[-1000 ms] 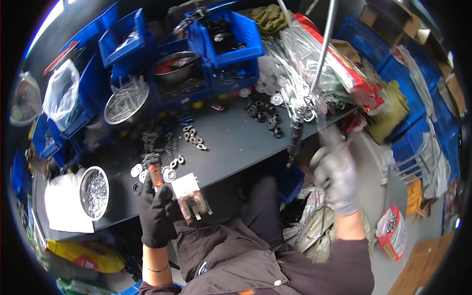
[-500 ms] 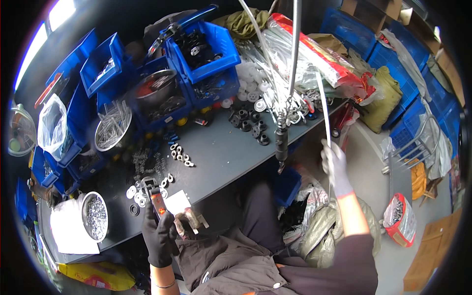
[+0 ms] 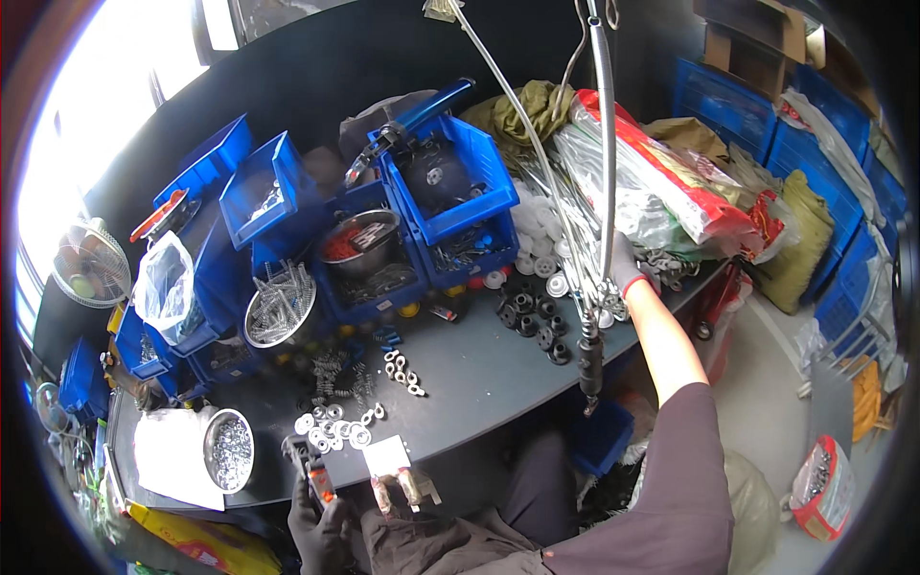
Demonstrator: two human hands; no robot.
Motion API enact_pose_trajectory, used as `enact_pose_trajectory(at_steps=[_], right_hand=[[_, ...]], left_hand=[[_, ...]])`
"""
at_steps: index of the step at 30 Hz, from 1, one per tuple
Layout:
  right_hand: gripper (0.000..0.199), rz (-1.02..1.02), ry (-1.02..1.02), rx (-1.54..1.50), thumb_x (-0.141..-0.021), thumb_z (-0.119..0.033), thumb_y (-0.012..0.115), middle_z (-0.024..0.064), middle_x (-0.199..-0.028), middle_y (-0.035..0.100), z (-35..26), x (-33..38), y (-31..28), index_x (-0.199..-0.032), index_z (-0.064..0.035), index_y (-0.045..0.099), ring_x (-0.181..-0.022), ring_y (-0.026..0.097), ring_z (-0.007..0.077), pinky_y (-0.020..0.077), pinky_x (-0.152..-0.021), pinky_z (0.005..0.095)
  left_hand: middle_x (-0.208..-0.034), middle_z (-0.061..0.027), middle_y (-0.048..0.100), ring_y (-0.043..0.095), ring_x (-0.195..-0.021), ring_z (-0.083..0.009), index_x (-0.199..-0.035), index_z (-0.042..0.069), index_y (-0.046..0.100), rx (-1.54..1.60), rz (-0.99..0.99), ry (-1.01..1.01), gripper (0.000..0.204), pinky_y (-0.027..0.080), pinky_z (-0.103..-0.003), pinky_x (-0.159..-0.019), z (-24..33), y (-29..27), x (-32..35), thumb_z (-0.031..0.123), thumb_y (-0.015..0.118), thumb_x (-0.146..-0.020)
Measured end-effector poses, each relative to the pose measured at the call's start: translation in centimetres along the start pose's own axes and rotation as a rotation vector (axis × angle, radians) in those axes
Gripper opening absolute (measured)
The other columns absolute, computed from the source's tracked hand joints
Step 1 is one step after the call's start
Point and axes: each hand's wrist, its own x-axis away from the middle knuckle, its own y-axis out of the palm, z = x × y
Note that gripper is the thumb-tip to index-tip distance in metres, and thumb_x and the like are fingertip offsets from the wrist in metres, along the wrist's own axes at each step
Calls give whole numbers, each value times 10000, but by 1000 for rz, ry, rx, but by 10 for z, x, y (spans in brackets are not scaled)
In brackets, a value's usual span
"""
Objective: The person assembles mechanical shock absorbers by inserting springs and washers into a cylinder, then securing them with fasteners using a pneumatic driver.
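My left hand (image 3: 324, 529), in a black glove, is closed round a small tool-like part with an orange body (image 3: 320, 482) and a dark metal head, near the table's front edge. Beside it stands a fixture with a white plate (image 3: 386, 456) and two brownish stubs. My right hand (image 3: 625, 264), in a light grey glove, reaches into the pile of long metal rods (image 3: 565, 225) by the plastic-wrapped red and white bundle (image 3: 661, 182). Its fingers are largely hidden behind a hanging hose (image 3: 606, 144). A dark power screwdriver (image 3: 590, 364) hangs just in front of that pile.
Blue bins (image 3: 450, 182) of parts line the back. Black knobs (image 3: 525, 311), white rings (image 3: 331, 427), springs (image 3: 333, 376) and small metal fittings (image 3: 402, 372) lie on the dark table (image 3: 470, 369). A steel bowl (image 3: 229, 450) stands at the left, below a bowl of springs (image 3: 281, 304).
My right hand has moved up and forward from beside the table to the rod pile; the long pale rod it held is no longer visible in it. The view has shifted.
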Motion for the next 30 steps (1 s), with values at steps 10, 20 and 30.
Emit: enact_pose_trajectory(at_steps=[10,20,30], right_hand=[[287,0,154,316,-794,-250,611,191,-1051,690,2,18,-95,-1015,-99,716,-998,665,328,511,-874,414],[284,92,28,-182,-810,-113,625,114,-908,720,-4,90,-161,-1066,-4,686,-782,680,200,522,-743,309],[361,-152,503,-809,-1000,-238,507,0,-692,518,-1,319,-179,-1299,-37,537,-452,401,60,314,-420,211]], left_hand=[[-840,46,564,482,-595,-8,-1327,39,460,13,-31,-21,484,359,-162,-482,-20,9,-22,10,600,-865],[-1155,-84,608,594,-957,-110,-1370,-61,422,39,-313,-121,583,489,-250,-832,-28,32,-29,-29,638,-830],[-1220,-88,593,540,-1002,-103,-1329,-53,469,-245,-483,201,571,465,-271,-864,-30,61,-70,100,710,-835]])
